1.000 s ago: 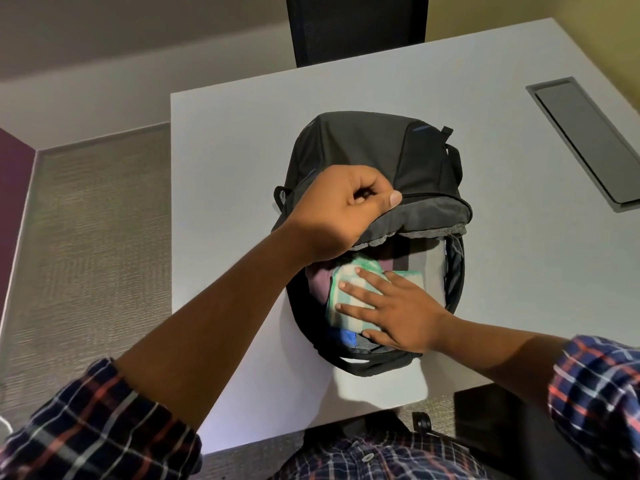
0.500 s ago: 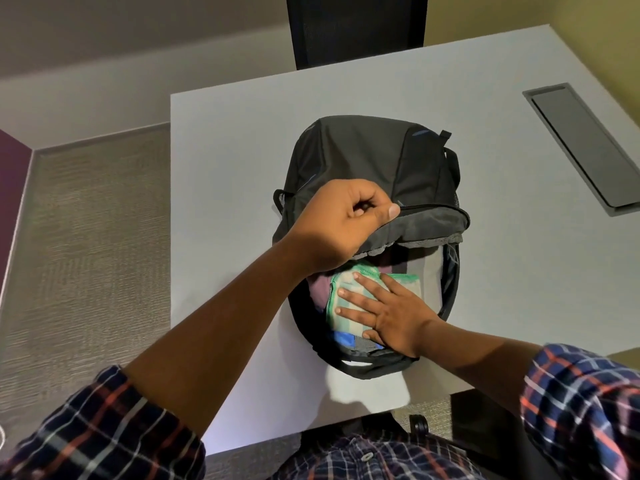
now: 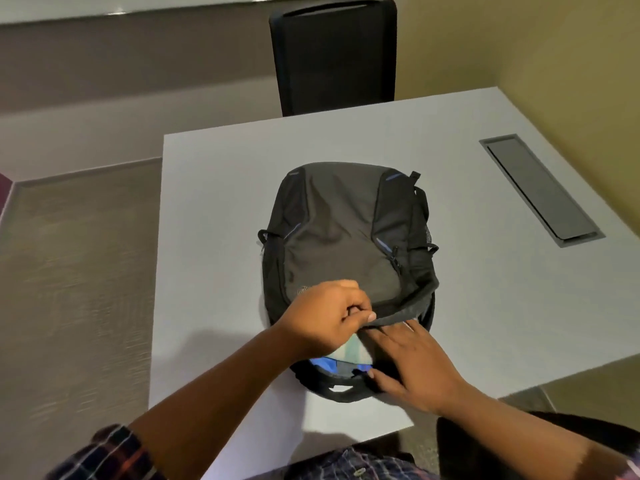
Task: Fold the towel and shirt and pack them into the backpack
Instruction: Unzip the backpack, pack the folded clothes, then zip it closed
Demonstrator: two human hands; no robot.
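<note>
A dark grey backpack [image 3: 343, 233] lies flat on the white table [image 3: 214, 209], its opening toward me. My left hand [image 3: 327, 320] pinches the edge of the backpack's front flap and holds it low over the opening. Inside, a strip of pale green folded towel [image 3: 353, 353] shows, with a bit of blue cloth [image 3: 329, 363] below it. My right hand [image 3: 408, 362] lies with fingers straight at the opening, fingertips under the flap edge and thumb on the backpack's black top handle [image 3: 341, 388]. I cannot tell whether the blue cloth is the shirt.
A black chair [image 3: 334, 53] stands at the table's far side. A grey cable hatch [image 3: 540, 188] is set into the table at the right. Carpeted floor lies to the left of the table.
My left hand has brought the flap down toward me, so the opening is far narrower. My right hand has slid back from the towel toward the opening's edge. The view has tilted up.
</note>
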